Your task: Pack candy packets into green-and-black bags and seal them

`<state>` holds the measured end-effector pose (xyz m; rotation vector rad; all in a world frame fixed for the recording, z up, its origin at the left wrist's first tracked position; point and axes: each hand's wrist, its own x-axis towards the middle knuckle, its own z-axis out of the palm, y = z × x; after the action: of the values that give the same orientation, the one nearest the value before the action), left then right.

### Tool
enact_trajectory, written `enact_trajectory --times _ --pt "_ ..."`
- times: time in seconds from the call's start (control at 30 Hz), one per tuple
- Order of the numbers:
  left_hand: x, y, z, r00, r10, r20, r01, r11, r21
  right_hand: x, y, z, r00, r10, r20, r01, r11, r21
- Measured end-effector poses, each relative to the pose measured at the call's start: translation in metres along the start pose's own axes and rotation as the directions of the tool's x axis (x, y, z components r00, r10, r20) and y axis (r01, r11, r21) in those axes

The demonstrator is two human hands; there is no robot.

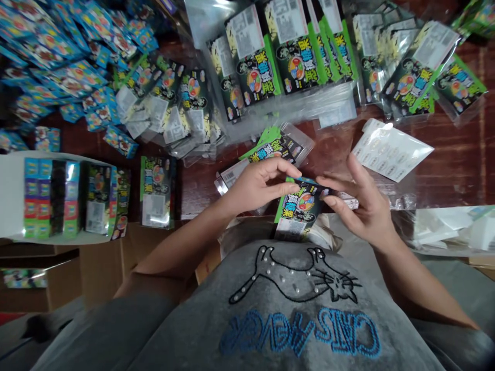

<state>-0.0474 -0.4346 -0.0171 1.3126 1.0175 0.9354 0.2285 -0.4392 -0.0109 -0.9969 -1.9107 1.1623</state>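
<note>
Close to my body, at the table's front edge, both hands hold one black and green candy packet [300, 206]. My left hand [266, 180] pinches its upper left corner between thumb and fingers. At the upper right corner, the thumb and index finger of my right hand [358, 203] grip it, with the other fingers raised. A strip of blue shows along the packet's top edge. Just beyond my left hand lie more packets [266, 147] in clear plastic. A white sheet of round stickers [392, 149] rests on the table beyond my right hand.
Blue candy boxes [73, 56] are heaped at the back left. Black and green packets [255, 72] fill a clear tray at the back, with loose ones on both sides. A white bin [11, 196] holding small boxes stands at the left; one packet [157, 190] lies beside it.
</note>
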Motion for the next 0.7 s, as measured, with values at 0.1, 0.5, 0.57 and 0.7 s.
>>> enact_trajectory --times 0.1,0.5,0.57,0.7 --pt "0.002 -0.004 0.006 1.000 0.010 -0.011 -0.010 1.000 0.003 0.013 -0.012 -0.017 1.000 0.014 -0.020 -0.015 0.999 -0.034" --pt "-0.010 -0.006 0.011 0.996 0.067 -0.065 -0.067 0.998 -0.004 0.053 -0.017 -0.010 0.984 -0.055 0.171 0.115 0.925 -0.362" --pt "-0.021 -0.010 0.018 0.991 0.109 -0.084 -0.110 0.994 -0.008 0.053 -0.015 -0.009 0.981 -0.112 0.157 0.169 0.892 -0.418" --pt "-0.043 -0.015 0.025 0.969 0.164 -0.185 -0.160 0.987 0.036 0.073 -0.012 0.004 0.955 -0.161 0.249 0.253 0.879 -0.404"
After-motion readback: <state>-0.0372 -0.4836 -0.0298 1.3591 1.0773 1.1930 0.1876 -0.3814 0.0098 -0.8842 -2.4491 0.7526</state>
